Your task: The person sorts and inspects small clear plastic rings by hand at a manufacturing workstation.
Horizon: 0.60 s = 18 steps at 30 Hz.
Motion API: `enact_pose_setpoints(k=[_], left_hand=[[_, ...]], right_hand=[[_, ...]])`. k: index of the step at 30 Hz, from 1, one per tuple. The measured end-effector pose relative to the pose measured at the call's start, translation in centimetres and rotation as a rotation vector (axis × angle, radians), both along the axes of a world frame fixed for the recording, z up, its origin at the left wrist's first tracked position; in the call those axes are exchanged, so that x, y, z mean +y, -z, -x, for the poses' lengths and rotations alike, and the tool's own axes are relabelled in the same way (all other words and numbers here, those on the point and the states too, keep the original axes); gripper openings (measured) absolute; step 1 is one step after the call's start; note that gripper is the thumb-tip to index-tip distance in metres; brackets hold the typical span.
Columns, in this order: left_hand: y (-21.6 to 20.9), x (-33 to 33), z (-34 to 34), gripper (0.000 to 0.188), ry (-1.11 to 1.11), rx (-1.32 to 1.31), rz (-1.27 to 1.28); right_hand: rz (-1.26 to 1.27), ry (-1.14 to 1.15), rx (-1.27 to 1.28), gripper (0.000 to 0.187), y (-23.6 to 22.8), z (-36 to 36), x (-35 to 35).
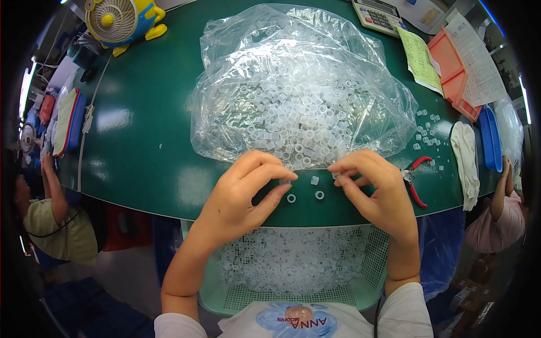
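Over the front edge of the green table [152, 146], my left hand [239, 191] pinches a small translucent plastic ring [285, 181] between thumb and fingertips. My right hand [378, 191] has its thumb and forefinger closed on a similar small plastic piece [336, 175], partly hidden by the fingers. Between the hands lie a loose piece on its side [314, 180] and two rings, one [291, 198] by my left thumb and another [319, 195] nearer my right. Just beyond them, a clear plastic bag [225, 118] spreads open with a heap of the same rings [304, 121].
Below the table edge, a pale green basket [222, 298] holds many small pieces. Red-handled nippers [415, 186], a white glove [464, 163] and scattered bits [426, 132] lie at right. A yellow fan [115, 22] and a calculator [378, 16] stand farther back. Other people sit at both sides.
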State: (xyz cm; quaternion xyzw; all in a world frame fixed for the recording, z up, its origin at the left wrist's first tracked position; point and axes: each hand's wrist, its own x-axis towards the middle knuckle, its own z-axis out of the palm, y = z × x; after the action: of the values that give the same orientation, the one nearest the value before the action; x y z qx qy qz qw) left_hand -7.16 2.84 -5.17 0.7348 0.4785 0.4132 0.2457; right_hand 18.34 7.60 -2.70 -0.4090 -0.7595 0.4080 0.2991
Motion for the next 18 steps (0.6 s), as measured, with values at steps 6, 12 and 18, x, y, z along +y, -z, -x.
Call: enact_pose_setpoints(k=[6, 12, 18], left_hand=[[-0.7, -0.4, 0.5, 0.033, 0.130, -0.043, 0.212], [1.0, 0.2, -1.0, 0.029, -0.082, 0.194, -0.082], [0.8, -0.3, -1.1, 0.023, 0.121, 0.013, -0.017]], right_hand=[[-0.093, -0.073, -0.160, 0.017, 0.1, 1.0, -0.9], [0.053, -0.172, -0.032, 0.019, -0.2, 1.6, -1.4], [-0.242, 0.155, -0.204, 0.028, 0.6, 0.3, 0.6]])
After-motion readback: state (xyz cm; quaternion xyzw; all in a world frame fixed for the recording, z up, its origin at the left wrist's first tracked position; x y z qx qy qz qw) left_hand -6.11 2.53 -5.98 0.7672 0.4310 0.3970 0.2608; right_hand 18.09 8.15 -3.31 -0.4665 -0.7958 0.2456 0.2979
